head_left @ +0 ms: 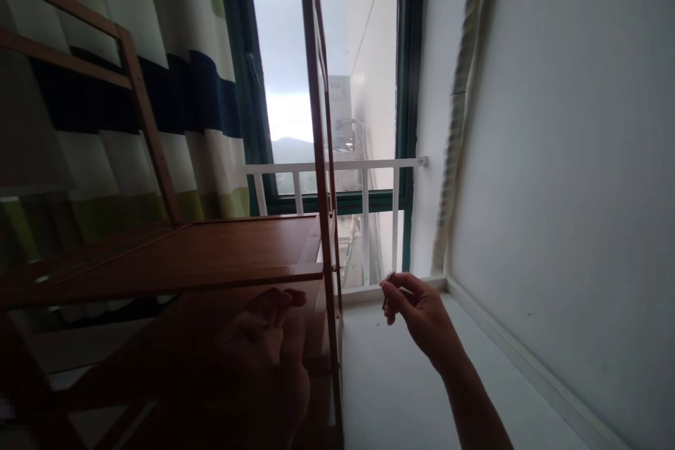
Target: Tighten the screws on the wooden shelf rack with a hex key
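A brown wooden shelf rack (253,242) stands at the left and centre, its slim upright post (328,253) between my two hands. To the right of that post, my right hand (422,313) is closed in a pinch on a small thin dark piece (384,304), perhaps metal; its exact kind is too small to make out. Deep in shadow below the shelf board, my left hand (268,341) has its fingers half bent and the thumb apart from them. Nothing shows in it, and it is near the rack's post without clear contact.
Behind the rack is a window with a dark green frame (410,84) and a white railing (363,225). A striped curtain (195,84) hangs at the left. A white wall (569,155) rises on the right, above a pale floor (401,394).
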Available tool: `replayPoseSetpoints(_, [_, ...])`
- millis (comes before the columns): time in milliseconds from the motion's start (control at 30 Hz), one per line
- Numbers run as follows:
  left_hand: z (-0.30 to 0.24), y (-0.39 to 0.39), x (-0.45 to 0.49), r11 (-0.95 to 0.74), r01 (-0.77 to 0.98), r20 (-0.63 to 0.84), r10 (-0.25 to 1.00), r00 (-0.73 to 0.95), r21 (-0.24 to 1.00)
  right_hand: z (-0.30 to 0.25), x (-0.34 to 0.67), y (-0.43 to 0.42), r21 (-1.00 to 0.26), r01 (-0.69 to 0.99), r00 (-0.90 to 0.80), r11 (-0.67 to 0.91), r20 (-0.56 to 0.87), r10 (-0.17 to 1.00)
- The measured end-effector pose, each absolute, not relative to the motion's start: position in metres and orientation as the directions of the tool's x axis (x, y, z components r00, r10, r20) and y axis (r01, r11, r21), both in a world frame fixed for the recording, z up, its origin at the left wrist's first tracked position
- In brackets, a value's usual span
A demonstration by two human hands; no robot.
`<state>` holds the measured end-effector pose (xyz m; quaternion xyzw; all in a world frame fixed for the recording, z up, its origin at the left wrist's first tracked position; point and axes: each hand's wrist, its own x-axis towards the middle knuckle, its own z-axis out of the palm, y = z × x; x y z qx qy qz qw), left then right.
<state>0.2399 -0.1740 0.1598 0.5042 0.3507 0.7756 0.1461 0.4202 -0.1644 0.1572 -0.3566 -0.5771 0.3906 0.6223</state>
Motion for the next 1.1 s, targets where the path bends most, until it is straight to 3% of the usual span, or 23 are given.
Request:
replayPoseSetpoints(200, [0.166, -0.199, 0.234, -0.793, 0.217, 0.82, 0.531, -0.215, 0.57, 0.165, 0.408, -0.176, -0.864, -0.084, -0.025, 0.496, 0.499, 0.866])
replayPoseSetpoints(500, [0.181, -0.2, 0.244, -0.706, 0.294, 0.755, 0.647, -0.102, 0.645, 0.173, 0.415, -0.182, -0.785, -0.173, 0.035, 0.595, 0.599, 0.8])
replayPoseSetpoints(867, [0.175, -0.169, 0.257, -0.76, 0.394, 0.852, 0.498, -0.159, 0.518, 0.172, 0.427, -0.153, -0.786, -0.212, 0.017, 0.58, 0.591, 0.807])
replayPoseSetpoints(1100, [0.175, -0.172, 0.26, -0.763, 0.39, 0.856, 0.486, -0.178, 0.515, 0.174, 0.428, -0.154, -0.768, -0.26, 0.045, 0.586, 0.596, 0.802])
